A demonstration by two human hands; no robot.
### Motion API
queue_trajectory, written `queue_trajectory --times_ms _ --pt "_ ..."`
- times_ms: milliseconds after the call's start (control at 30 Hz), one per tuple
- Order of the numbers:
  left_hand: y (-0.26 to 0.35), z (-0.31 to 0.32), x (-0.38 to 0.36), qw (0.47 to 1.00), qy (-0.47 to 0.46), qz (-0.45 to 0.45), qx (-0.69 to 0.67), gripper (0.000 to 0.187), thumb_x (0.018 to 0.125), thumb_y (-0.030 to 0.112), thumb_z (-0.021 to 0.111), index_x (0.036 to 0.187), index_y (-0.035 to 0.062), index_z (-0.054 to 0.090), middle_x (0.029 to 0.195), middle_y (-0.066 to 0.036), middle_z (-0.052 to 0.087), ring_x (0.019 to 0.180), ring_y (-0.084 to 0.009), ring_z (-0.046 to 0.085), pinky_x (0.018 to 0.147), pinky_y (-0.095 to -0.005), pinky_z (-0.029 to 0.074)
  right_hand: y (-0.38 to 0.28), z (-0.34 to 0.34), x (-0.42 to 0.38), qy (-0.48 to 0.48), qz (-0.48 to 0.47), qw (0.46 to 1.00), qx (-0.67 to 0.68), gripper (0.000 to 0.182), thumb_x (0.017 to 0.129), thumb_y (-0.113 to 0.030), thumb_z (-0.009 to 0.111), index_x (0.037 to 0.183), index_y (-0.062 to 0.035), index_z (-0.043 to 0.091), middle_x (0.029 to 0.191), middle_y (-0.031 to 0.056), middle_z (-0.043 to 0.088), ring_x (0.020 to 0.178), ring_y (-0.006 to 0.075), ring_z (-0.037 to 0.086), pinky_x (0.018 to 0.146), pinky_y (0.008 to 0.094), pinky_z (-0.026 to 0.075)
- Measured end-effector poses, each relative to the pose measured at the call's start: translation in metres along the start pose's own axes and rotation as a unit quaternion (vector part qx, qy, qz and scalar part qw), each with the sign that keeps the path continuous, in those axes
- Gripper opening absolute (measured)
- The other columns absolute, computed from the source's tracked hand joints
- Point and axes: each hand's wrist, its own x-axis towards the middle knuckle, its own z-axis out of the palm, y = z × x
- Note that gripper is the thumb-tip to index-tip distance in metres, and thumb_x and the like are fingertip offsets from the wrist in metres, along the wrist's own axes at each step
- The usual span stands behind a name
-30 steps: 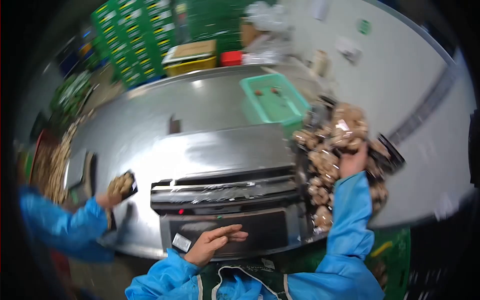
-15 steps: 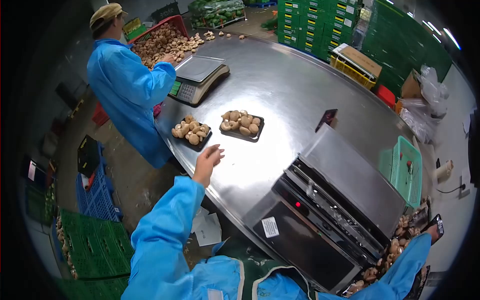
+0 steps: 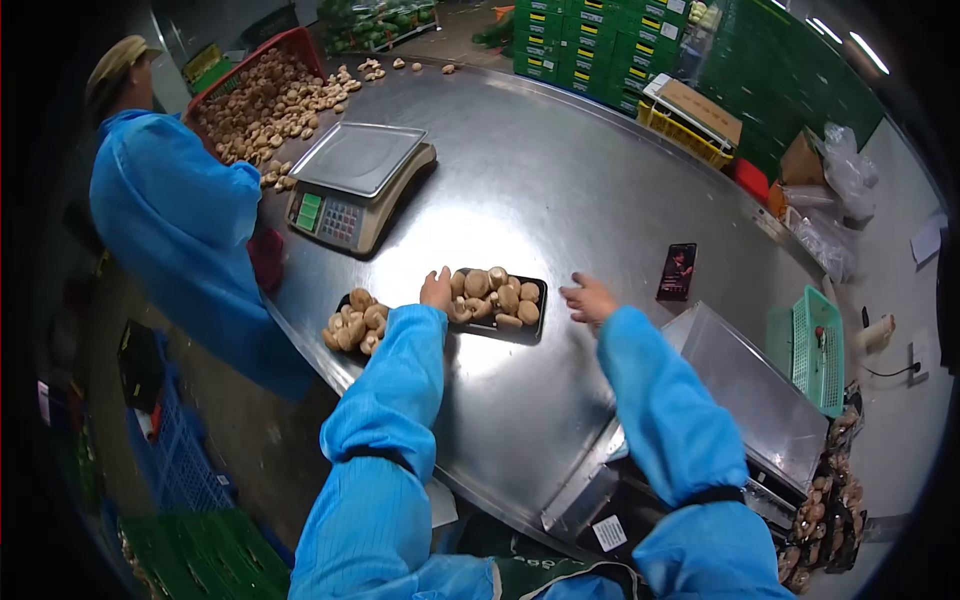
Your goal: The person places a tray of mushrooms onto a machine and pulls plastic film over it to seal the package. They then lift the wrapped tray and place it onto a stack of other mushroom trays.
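Note:
A black tray of brown mushrooms (image 3: 499, 297) rests on the steel table (image 3: 500, 400). My left hand (image 3: 436, 289) is at its left edge with fingers extended; whether they press on the tray is hard to tell. Off its right side, a little apart from it, my right hand (image 3: 588, 299) is open with fingers spread and nothing in them. Partly behind my left sleeve sits a second tray of mushrooms (image 3: 357, 322), near the table's front edge.
A digital scale (image 3: 365, 170) stands at the back left, before a red crate (image 3: 305, 45) of spilled mushrooms and a co-worker in blue (image 3: 180, 220). To the right are a phone (image 3: 677, 272), a metal-topped machine (image 3: 760, 390), a green basket (image 3: 818, 350) and packed mushrooms (image 3: 815, 520).
My left hand has moved from beside the front tray to the other tray's left edge. My right hand has come from the packed mushrooms at lower right to that tray's right side.

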Motion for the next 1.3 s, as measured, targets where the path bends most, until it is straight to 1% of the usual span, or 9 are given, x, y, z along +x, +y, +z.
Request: queue_trajectory --times_ms 100,233,467,633,867,1100,1233,1267,1300 --pt "-0.064 0.028 0.047 0.986 -0.047 0.014 -0.161 0.044 0.092 0.035 0.041 0.108 -0.0035 0.056 0.102 -0.014 0.059 0.09 -0.0242 0.055 0.083 -0.0357 0.043 0.061 0.034 0.089 0.044 0.032 0.998 -0.012 0.074 0.077 -0.011 0.063 0.138 -0.001 0.023 0.108 0.0162 0.052 0.079 0.0194 0.052 0.064 0.0304 0.045" --pt "0.014 -0.007 -0.025 0.897 -0.078 -0.153 -0.407 0.039 0.09 0.032 0.048 0.113 0.0013 0.051 0.106 -0.013 0.054 0.095 -0.0246 0.051 0.085 -0.0368 0.042 0.054 0.055 0.066 -0.018 0.028 0.968 0.247 0.071 0.078 -0.01 0.061 0.138 -0.0019 0.024 0.117 0.0165 0.049 0.094 0.0221 0.055 0.072 0.034 0.047" --pt "0.087 -0.028 -0.069 0.878 -0.209 -0.12 -0.414 0.046 0.09 0.029 0.05 0.128 0.0072 0.039 0.121 -0.005 0.045 0.111 -0.028 0.041 0.093 -0.0455 0.034 -0.02 -0.01 -0.032 0.015 -0.029 0.98 0.194 0.058 0.082 -0.019 0.059 0.132 -0.0032 0.035 0.12 0.01 0.049 0.109 0.0221 0.048 0.089 0.0476 0.037" --pt "0.184 0.011 -0.148 0.849 -0.328 -0.086 -0.406 0.039 0.091 0.029 0.047 0.125 0.0104 0.042 0.119 -0.002 0.045 0.11 -0.0244 0.039 0.096 -0.0428 0.029 -0.022 -0.106 -0.141 0.082 -0.089 0.962 0.244 0.042 0.084 -0.023 0.057 0.121 -0.0069 0.046 0.11 0.0047 0.054 0.098 0.0167 0.051 0.08 0.0398 0.039" --pt "0.247 0.138 -0.28 0.776 -0.519 -0.109 -0.341 0.02 0.092 0.033 0.044 0.099 0.0152 0.049 0.1 0.003 0.047 0.093 -0.0161 0.041 0.089 -0.0361 0.032 0.078 -0.244 -0.277 0.186 -0.077 0.933 0.297 0.036 0.086 -0.022 0.055 0.119 -0.0083 0.049 0.11 0.0031 0.053 0.092 0.0168 0.051 0.079 0.04 0.041" --pt "0.229 0.223 -0.348 0.781 -0.549 -0.145 -0.26 0.026 0.091 0.038 0.046 0.101 0.0143 0.047 0.099 0.001 0.049 0.097 -0.0169 0.044 0.087 -0.0374 0.033 0.165 -0.303 -0.321 0.278 -0.003 0.911 0.305 0.035 0.086 -0.02 0.056 0.119 -0.0091 0.051 0.102 0.0022 0.056 0.081 0.0157 0.051 0.071 0.0332 0.045" --pt "0.229 0.19 -0.357 0.787 -0.543 -0.153 -0.248 0.033 0.089 0.035 0.051 0.114 0.0143 0.044 0.107 -0.004 0.051 0.1 -0.0194 0.048 0.083 -0.0365 0.038 0.187 -0.314 -0.358 0.346 -0.082 0.93 0.096 0.034 0.084 -0.015 0.055 0.118 -0.0069 0.053 0.1 0.004 0.057 0.083 0.0145 0.053 0.072 0.0313 0.045" --pt "0.228 0.178 -0.357 0.836 -0.493 -0.095 -0.221 0.034 0.09 0.03 0.051 0.118 0.0115 0.046 0.109 -0.005 0.053 0.098 -0.0206 0.051 0.078 -0.0335 0.041 0.196 -0.318 -0.373 0.36 -0.164 0.917 -0.052 0.035 0.084 -0.012 0.055 0.117 -0.0059 0.053 0.099 0.005 0.058 0.083 0.0144 0.054 0.071 0.03 0.045" --pt "0.218 0.167 -0.35 0.861 -0.469 0.108 -0.163 0.029 0.089 0.024 0.053 0.115 0.0105 0.05 0.107 -0.006 0.055 0.096 -0.0216 0.052 0.077 -0.0328 0.042 0.206 -0.321 -0.392 0.31 -0.213 0.914 -0.149 0.038 0.081 -0.009 0.056 0.119 -0.0074 0.053 0.099 0.0064 0.058 0.085 0.0167 0.054 0.072 0.0307 0.045"
